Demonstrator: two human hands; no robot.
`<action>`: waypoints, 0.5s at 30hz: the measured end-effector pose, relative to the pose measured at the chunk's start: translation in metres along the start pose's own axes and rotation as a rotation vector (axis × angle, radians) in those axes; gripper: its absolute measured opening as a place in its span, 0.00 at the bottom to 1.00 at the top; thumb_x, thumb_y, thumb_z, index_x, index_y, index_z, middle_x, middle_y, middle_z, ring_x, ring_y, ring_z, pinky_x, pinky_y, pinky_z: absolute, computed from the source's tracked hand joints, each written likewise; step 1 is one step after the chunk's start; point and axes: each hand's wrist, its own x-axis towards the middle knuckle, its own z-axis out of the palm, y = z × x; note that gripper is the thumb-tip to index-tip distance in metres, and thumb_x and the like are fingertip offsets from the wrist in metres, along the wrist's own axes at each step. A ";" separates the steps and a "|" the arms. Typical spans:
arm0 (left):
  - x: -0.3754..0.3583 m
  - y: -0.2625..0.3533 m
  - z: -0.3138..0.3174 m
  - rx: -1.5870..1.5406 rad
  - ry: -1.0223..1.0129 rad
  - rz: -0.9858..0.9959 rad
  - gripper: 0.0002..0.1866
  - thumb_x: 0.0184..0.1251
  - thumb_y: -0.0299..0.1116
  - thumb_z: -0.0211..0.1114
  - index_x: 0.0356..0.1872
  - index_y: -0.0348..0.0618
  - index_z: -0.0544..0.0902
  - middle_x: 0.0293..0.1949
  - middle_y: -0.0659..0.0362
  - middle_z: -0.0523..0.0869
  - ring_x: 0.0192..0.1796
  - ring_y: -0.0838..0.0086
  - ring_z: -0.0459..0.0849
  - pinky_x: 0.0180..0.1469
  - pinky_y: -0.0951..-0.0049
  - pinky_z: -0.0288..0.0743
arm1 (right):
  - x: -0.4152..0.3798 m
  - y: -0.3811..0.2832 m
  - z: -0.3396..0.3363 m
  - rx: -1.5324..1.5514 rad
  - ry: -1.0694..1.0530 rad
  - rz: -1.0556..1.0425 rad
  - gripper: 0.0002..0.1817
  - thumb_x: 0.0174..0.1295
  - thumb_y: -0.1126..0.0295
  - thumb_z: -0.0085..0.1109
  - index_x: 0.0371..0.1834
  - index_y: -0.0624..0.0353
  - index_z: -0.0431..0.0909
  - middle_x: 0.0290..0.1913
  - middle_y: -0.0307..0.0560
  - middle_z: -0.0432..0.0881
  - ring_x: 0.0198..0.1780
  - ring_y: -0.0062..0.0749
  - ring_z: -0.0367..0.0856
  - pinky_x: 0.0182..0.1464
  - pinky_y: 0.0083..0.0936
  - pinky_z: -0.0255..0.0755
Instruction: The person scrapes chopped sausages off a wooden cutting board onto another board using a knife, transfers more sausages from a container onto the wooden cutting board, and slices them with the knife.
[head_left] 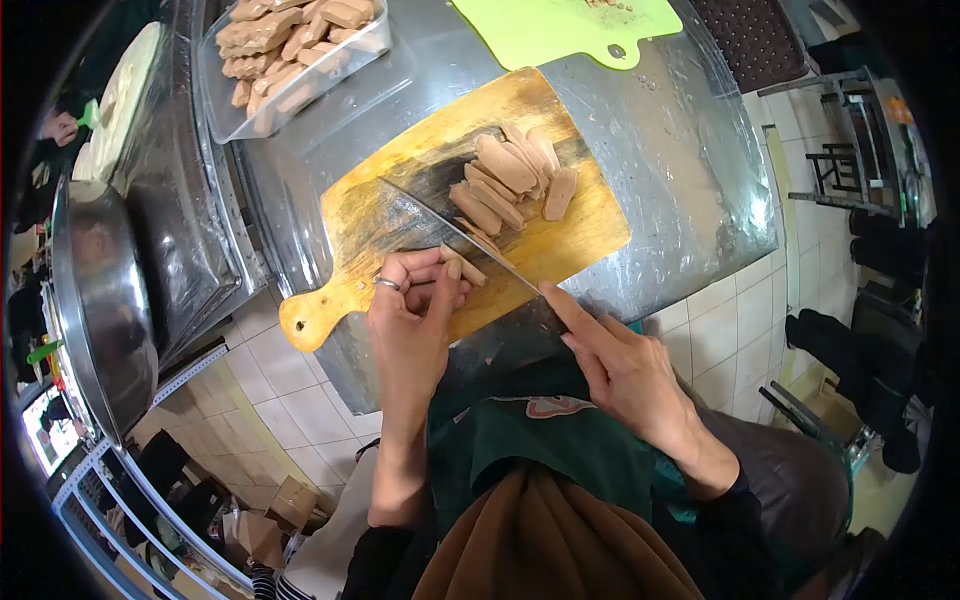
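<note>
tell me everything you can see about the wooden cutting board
The cutting board looks like yellowish wood, darkly stained across its middle, with rounded corners and a short handle with a small hole. It lies flat on the metal table, handle pointing left and toward the person. Brown slices rest on it; the knife and left hand are over it.

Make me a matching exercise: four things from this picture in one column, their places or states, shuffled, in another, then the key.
Things
1. Long-bladed metal knife
2. Lime-green flat cutting board
3. Clear rectangular plastic container
4. Silver-coloured round ring

Places or states
A. On a finger of the left hand
B. Heaped with light-brown blocky pieces
C. Slanting over the yellow-brown wooden board, right hand at one end
D. Lying flat, a hole near its edge

Pairs: 1-C, 2-D, 3-B, 4-A
</note>
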 end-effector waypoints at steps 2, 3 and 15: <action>0.000 -0.002 0.000 -0.008 0.010 0.021 0.08 0.74 0.27 0.66 0.46 0.33 0.79 0.37 0.55 0.88 0.38 0.79 0.87 0.42 0.79 0.81 | -0.001 0.000 -0.003 0.026 0.006 -0.023 0.34 0.71 0.72 0.57 0.79 0.36 0.61 0.24 0.49 0.74 0.22 0.49 0.77 0.26 0.41 0.74; 0.001 -0.004 0.000 -0.008 0.014 0.031 0.08 0.74 0.27 0.66 0.46 0.33 0.79 0.37 0.55 0.88 0.38 0.79 0.87 0.42 0.80 0.81 | -0.005 -0.001 -0.005 0.044 0.011 -0.032 0.34 0.71 0.72 0.57 0.79 0.36 0.61 0.24 0.49 0.74 0.21 0.49 0.76 0.26 0.41 0.74; 0.000 -0.005 -0.003 -0.045 -0.005 0.012 0.07 0.74 0.26 0.65 0.46 0.34 0.79 0.38 0.56 0.87 0.38 0.79 0.87 0.42 0.80 0.81 | -0.027 -0.013 -0.006 0.090 -0.003 -0.047 0.34 0.70 0.75 0.57 0.79 0.40 0.62 0.23 0.48 0.73 0.21 0.45 0.75 0.26 0.40 0.74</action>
